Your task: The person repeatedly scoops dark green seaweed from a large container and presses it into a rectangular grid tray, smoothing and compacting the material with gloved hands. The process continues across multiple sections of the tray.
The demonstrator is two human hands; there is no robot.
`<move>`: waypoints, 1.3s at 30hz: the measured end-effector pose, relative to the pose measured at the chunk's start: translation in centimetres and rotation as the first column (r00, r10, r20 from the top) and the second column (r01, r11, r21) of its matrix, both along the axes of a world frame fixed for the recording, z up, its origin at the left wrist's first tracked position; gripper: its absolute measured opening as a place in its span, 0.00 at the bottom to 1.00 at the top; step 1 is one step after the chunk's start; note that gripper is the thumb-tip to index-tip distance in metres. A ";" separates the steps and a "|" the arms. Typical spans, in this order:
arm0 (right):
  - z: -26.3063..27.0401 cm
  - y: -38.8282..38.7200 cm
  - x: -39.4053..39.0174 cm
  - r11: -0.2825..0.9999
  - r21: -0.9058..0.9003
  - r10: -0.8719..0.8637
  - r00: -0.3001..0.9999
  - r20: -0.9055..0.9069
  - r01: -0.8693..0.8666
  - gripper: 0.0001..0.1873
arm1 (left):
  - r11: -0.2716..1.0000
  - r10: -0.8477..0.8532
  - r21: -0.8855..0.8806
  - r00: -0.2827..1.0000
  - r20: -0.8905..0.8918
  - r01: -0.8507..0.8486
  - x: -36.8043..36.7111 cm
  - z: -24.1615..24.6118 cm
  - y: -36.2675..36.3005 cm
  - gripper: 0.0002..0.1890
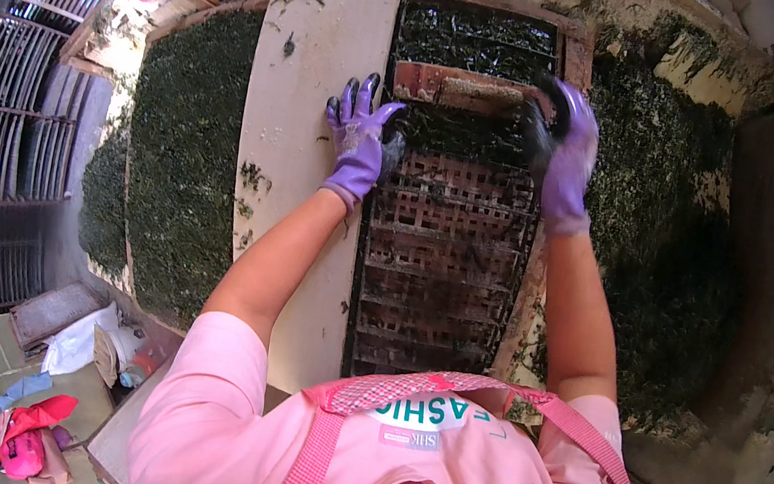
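My left hand [358, 135], in a purple glove with black fingertips, rests with spread fingers on a pale flat board [294, 227]. Its thumb reaches over the board's right edge toward a long slatted rack [442, 251] with a lattice base. My right hand [569, 149], gloved alike and slightly blurred, hovers at the rack's right side with thumb and fingers apart. Beside it, a reddish wooden bar [416, 82] with a worn block [482, 96] lies across the rack. Dark green leafy material [477, 32] fills the far sections; a wet strip shows just below the bar.
Broad beds of dark green leafy material lie left [183, 164] and right [662, 232]. Metal-barred racks [12, 114] stand at far left. A red cloth bundle [25, 443] sits on the floor at lower left, near a white bag [79, 341].
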State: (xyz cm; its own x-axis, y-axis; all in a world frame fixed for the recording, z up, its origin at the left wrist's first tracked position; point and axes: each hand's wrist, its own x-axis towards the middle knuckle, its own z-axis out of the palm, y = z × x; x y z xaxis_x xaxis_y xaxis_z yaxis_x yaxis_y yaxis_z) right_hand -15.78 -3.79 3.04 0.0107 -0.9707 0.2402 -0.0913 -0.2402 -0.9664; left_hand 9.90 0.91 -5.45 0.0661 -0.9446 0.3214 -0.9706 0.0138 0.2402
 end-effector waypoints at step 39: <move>21.1 20.8 -37.9 0.910 -0.386 -0.377 0.689 -0.620 0.151 0.19 | 0.522 -0.086 0.139 0.214 -0.973 0.842 -41.0 18.7 8.0 0.35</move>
State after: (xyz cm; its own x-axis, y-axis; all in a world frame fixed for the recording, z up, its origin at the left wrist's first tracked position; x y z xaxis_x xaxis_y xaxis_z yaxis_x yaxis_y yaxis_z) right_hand -53.64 17.04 24.19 0.0315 -0.8460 0.5322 -0.7846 -0.3508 -0.5112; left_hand -31.07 8.88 13.23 -0.6217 -0.7713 -0.1363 -0.0772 -0.1129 0.9906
